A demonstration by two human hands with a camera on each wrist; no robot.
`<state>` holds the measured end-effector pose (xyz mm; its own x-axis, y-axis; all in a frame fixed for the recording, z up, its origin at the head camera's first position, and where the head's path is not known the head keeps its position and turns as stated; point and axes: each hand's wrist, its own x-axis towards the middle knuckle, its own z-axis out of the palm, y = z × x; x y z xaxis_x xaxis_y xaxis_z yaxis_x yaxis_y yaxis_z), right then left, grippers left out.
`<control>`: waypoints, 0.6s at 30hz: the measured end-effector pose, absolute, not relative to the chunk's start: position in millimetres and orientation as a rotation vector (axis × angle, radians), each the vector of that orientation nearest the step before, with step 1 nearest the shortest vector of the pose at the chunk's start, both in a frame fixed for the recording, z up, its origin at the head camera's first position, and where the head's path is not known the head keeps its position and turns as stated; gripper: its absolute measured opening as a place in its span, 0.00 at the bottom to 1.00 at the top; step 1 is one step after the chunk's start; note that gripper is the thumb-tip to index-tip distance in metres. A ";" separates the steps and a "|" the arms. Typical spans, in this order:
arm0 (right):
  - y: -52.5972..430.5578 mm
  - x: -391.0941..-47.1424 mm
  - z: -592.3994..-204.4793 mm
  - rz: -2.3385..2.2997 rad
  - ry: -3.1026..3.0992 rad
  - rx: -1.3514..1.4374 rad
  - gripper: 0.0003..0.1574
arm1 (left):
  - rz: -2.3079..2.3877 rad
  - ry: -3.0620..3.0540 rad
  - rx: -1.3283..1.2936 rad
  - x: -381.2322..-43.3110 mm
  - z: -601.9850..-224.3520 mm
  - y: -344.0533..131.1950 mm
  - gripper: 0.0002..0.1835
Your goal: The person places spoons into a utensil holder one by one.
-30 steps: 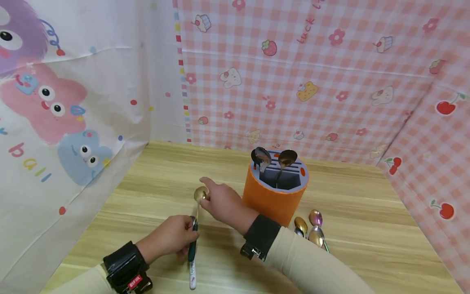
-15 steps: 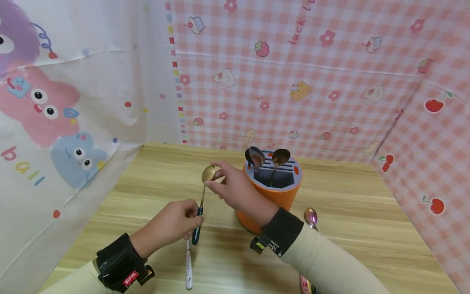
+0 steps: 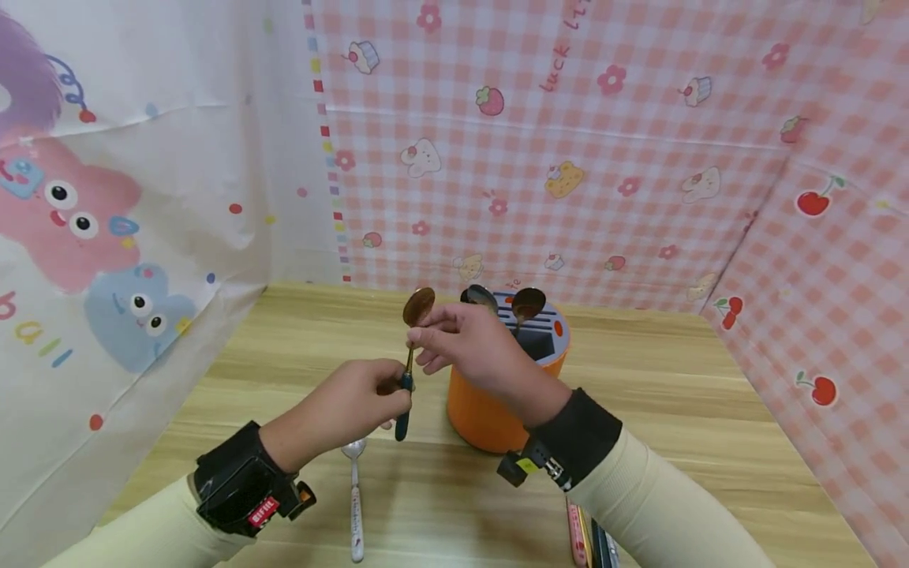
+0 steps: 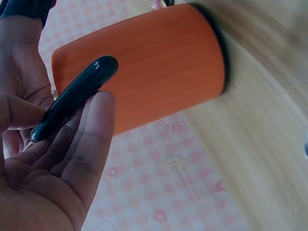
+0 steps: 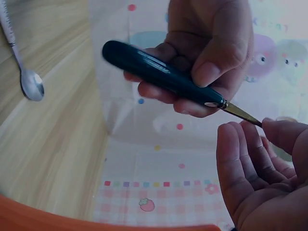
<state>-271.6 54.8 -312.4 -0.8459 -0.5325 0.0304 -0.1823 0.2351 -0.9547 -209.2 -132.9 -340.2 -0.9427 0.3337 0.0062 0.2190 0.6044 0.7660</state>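
Note:
A gold spoon [image 3: 419,306] with a dark green handle [image 5: 159,72] is held up above the table, left of the orange cutlery holder [image 3: 490,414]. My left hand [image 3: 355,402] pinches the green handle between thumb and fingers. Higher up, the thumb and fingers of my right hand [image 3: 476,339] pinch the metal neck just below the bowl. In the left wrist view the handle's rounded end juts past the left fingers, before the holder's orange side. Below the left hand, a silver spoon [image 3: 357,505] with a patterned white handle lies on the table.
Two spoon-like utensils stand in the holder: a dark one [image 3: 483,296] partly behind my right hand and a brownish one [image 3: 529,304]. Several handles [image 3: 585,536] lie beside my right sleeve, which hides their other ends. Patterned cloth walls [image 3: 568,221] enclose the wooden table [image 3: 653,394].
Both hands have raised the green-handled spoon off the table and carried it up and right toward the holder. The right hand's grip has come onto the neck; the white-handled spoon stays lying.

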 end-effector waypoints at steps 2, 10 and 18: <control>60.7 -272.4 -307.7 -1.680 2.186 -0.663 0.11 | 1.252 2.687 0.500 -212.4 -336.7 -128.1 0.03; 86.1 -278.5 -286.8 -1.692 2.239 -0.693 0.11 | 1.238 2.704 0.611 -226.9 -319.7 -106.9 0.06; 110.5 -284.7 -261.1 -1.684 2.338 -0.750 0.13 | 1.272 2.682 0.651 -238.3 -296.9 -88.6 0.14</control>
<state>-284.7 110.5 -261.1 -0.8603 -0.4857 0.1546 -0.3006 0.2384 -0.9235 -238.3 -88.6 -296.9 -0.9032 0.4200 0.0885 0.3344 0.5592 0.7586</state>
